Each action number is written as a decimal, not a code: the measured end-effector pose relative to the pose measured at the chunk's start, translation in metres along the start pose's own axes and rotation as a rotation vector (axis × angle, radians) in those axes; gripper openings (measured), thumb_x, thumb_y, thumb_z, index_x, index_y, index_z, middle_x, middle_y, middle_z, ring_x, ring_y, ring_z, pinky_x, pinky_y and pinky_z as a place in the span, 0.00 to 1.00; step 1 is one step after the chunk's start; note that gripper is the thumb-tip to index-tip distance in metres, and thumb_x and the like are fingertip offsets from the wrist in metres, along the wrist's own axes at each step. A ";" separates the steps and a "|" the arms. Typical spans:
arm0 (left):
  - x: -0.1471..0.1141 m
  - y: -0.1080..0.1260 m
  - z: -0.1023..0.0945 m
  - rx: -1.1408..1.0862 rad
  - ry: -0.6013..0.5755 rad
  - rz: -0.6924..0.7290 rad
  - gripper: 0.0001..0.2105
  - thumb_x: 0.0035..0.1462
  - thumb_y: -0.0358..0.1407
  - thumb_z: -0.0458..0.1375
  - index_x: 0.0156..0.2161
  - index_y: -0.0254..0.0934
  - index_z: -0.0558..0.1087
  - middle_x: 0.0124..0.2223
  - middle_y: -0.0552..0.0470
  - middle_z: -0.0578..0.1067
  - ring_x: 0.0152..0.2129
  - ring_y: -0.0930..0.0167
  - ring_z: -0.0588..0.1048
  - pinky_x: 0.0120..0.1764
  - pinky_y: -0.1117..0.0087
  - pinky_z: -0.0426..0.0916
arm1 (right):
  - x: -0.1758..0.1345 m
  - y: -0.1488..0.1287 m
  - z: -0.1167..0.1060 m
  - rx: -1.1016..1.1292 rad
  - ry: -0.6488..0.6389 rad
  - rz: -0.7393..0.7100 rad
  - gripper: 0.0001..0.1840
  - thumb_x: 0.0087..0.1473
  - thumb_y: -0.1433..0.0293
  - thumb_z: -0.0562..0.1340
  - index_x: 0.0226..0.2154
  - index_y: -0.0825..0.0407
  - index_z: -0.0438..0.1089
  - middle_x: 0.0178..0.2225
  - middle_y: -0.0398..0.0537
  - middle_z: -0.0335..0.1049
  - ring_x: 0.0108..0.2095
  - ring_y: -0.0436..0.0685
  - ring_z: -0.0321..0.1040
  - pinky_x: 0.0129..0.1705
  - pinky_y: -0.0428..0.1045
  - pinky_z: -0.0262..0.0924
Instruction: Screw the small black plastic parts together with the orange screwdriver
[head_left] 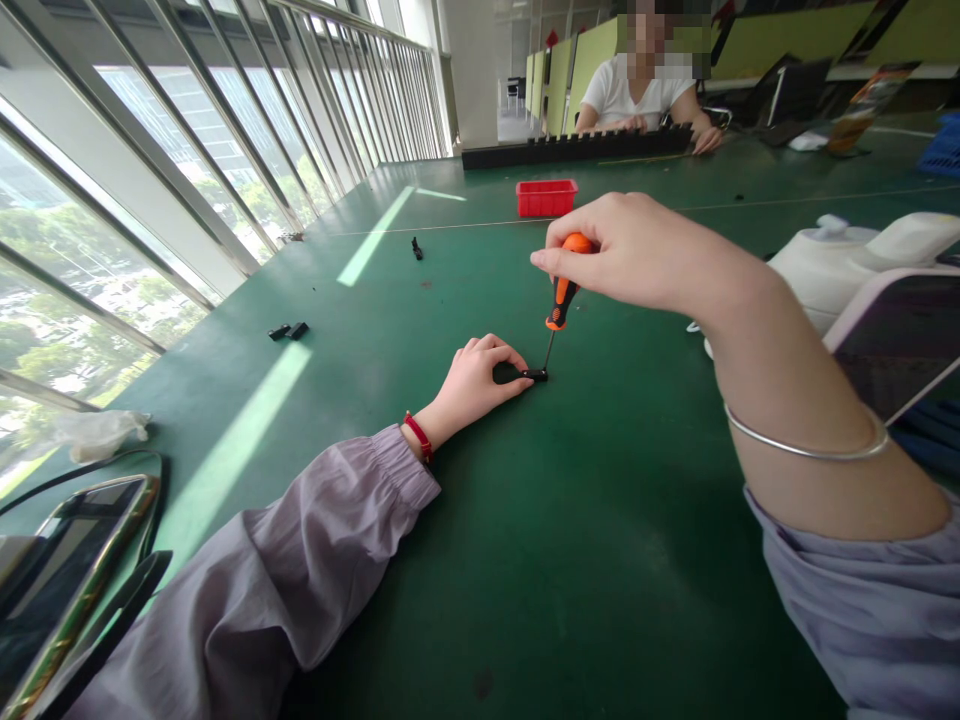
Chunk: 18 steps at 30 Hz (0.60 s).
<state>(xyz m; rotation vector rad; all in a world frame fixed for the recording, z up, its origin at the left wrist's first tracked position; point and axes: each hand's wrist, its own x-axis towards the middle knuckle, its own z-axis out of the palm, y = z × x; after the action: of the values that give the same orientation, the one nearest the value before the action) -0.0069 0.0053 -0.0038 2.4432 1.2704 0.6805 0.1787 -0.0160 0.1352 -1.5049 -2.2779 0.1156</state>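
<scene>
Between the thumb and fingers of my left hand (484, 378) is the end of a small black part (537, 375), lying on the green table top. My right hand (626, 250) grips an orange and black screwdriver (562, 295) from above by the top of its handle. The screwdriver stands nearly upright, leaning a little to the right at the top. Its thin shaft comes down onto the right end of the black part. What kind of part it is, and whether a screw sits under the tip, is too small to tell.
Small black pieces (289, 331) lie to the left, another (417, 248) farther back. A red bin (547, 198) stands beyond my hands. A phone (75, 560) is at lower left, a white jug-like container (825, 265) at right. Across the table sits a person behind a long black rack (577, 148).
</scene>
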 end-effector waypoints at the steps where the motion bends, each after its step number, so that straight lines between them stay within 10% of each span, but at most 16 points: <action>1: 0.000 0.000 0.000 0.001 0.000 -0.001 0.09 0.52 0.42 0.60 0.36 0.39 0.75 0.41 0.50 0.71 0.40 0.65 0.67 0.47 0.61 0.61 | 0.000 0.001 0.000 -0.001 0.003 -0.002 0.13 0.53 0.59 0.55 0.26 0.49 0.68 0.24 0.45 0.65 0.26 0.53 0.61 0.29 0.50 0.50; 18: -0.001 -0.001 0.000 -0.008 0.008 0.010 0.09 0.52 0.41 0.60 0.36 0.39 0.75 0.41 0.50 0.71 0.40 0.65 0.67 0.47 0.61 0.61 | 0.000 0.002 -0.001 -0.020 -0.035 0.005 0.08 0.48 0.64 0.59 0.33 0.48 0.68 0.32 0.45 0.70 0.30 0.55 0.63 0.31 0.50 0.52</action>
<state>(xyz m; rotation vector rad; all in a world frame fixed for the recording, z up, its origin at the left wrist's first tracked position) -0.0077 0.0054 -0.0046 2.4449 1.2569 0.6978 0.1806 -0.0154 0.1355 -1.5306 -2.3094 0.1216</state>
